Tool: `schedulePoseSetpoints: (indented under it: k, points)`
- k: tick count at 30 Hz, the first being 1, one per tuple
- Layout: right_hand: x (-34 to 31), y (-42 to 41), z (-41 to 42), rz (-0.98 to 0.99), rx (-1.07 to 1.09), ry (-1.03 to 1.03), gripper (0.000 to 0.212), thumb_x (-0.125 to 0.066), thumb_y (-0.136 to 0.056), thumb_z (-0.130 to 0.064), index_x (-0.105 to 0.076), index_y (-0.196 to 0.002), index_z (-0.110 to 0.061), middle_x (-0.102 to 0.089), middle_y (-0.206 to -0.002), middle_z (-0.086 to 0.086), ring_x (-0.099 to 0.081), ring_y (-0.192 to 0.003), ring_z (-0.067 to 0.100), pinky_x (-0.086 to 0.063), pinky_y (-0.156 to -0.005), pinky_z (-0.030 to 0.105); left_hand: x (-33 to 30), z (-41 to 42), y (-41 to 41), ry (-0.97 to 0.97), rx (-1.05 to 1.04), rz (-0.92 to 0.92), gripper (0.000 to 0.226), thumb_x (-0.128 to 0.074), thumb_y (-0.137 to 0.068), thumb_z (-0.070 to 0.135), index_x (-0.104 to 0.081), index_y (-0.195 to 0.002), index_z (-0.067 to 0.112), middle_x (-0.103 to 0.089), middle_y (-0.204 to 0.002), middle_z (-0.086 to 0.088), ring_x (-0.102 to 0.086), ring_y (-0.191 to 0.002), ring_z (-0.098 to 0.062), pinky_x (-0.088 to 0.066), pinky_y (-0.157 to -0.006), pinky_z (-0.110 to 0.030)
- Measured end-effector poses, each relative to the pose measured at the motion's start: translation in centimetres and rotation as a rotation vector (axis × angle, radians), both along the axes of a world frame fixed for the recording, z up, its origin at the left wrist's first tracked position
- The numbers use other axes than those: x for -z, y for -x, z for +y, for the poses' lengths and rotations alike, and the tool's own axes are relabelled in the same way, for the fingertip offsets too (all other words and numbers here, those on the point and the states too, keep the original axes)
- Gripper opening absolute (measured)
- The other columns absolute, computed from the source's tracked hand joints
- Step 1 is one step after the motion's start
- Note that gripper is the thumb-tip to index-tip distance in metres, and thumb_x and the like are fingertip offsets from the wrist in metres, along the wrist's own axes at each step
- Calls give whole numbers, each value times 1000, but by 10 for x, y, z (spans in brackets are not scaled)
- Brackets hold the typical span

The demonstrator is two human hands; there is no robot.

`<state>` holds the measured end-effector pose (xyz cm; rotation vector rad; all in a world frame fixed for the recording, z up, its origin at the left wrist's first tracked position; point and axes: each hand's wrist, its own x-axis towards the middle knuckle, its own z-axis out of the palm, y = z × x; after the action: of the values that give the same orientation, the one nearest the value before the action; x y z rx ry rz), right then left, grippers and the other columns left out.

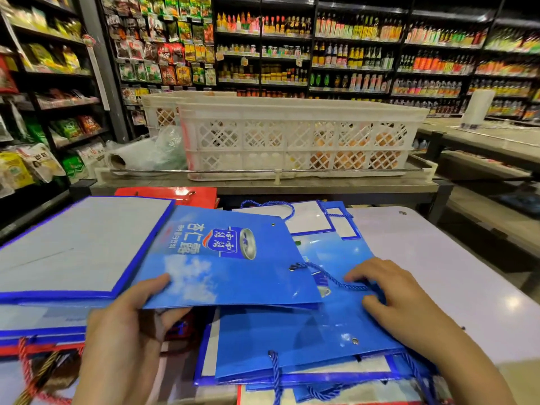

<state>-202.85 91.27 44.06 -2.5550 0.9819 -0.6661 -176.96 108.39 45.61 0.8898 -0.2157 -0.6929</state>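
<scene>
Two blue bags lie on the table (438,258). The left grip (125,331) pinches the top bag (233,258) at its near edge; the bag stretches away rightward. The right grip (391,296), fingers loose, presses the lower bag (306,340).

The person's bare left hand (122,325) runs into a bare left forearm (99,387). The bare right hand (400,296) likewise joins an uncovered right forearm (473,372), bare to the frame's edge.
</scene>
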Motion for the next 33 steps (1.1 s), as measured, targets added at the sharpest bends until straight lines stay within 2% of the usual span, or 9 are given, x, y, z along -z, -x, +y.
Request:
schedulePoseSetpoints:
  k: [2, 6, 8, 10, 13, 16, 21, 25, 33]
  points:
    - [6, 2, -6, 25, 45, 34, 24, -58, -88, -19, -52, -89, -42, -54, -97, -22, -51, -97, 4, -38, -88, 26, 0, 4, -6, 4, 18, -7, 8, -73, -57, 8, -72, -51, 3, -72, -94, -19, -73, -73, -25, -60, -59, -35]
    - [5, 1, -10, -119, 216, 190, 12, -64, -88, -11, -67, -87, -23, -64, -87, -8, -61, -85, 15, -41, -71, 18, -2, 10, -8, -32, 24, -14, 49, -83, -4, 25, -70, -47, 4, -73, -76, -15, -72, -68, -25, -58, -51, -31]
    - [-7, -1, -5, -289, 268, 254, 11, -62, -89, -11, -69, -93, -18, -64, -85, -9, -61, -83, 4, -41, -70, 7, 1, 10, -6, 7, 53, -11, 20, -84, -38, 16, -68, -42, 4, -73, -71, -12, -72, -65, -21, -56, -47, -25]
    - [-26, -5, 4, -484, 247, 261, 13, -58, -90, -13, -69, -96, -16, -63, -85, -11, -60, -80, 0, -40, -68, 2, 4, 8, -3, -10, 36, 6, 33, -62, -72, -1, -67, -40, 4, -73, -71, -11, -72, -64, -20, -55, -46, -23]
    - [-56, -17, 18, -586, 165, 303, 14, -55, -91, -19, -67, -98, -18, -61, -87, -14, -59, -77, 2, -42, -66, 4, 0, 7, 2, -10, 38, 22, 42, -53, -79, -4, -66, -40, 5, -72, -69, -11, -71, -62, -17, -54, -46, -22]
    - [-74, -34, 9, -426, 65, 349, 18, -57, -91, -6, -69, -99, -18, -56, -86, -15, -52, -83, -7, -36, -73, 3, -6, 12, 3, -42, 78, 27, 4, -71, -45, 7, -68, -44, 4, -71, -69, -13, -71, -59, -20, -56, -44, -28]
    - [-59, -96, -56, 127, -9, 234, 31, -50, -91, -3, -64, -115, -16, -57, -108, 6, -57, -103, 25, -44, -86, 34, -14, 26, 2, -153, 149, 61, 59, -69, -43, 11, -62, -99, -7, -70, -96, -25, -72, -66, -31, -50, -63, -60]
    - [-28, -141, -87, 469, -69, 291, 57, -47, -91, -1, -38, -144, -21, -38, -142, 9, -41, -127, 29, -41, -97, 39, -21, 28, 8, -164, 51, 66, 10, -56, -80, 0, -60, -77, -8, -70, -71, -20, -69, -53, -26, -56, -42, -36]
    - [1, -182, -119, 97, 278, -45, 44, -49, -97, -38, -51, -123, -3, -50, -124, 17, -51, -114, 34, -43, -92, 40, -18, 31, 3, -223, 78, 55, 51, -52, -86, 2, -65, -37, 4, -66, -53, -14, -64, -42, -20, -53, -38, -27]
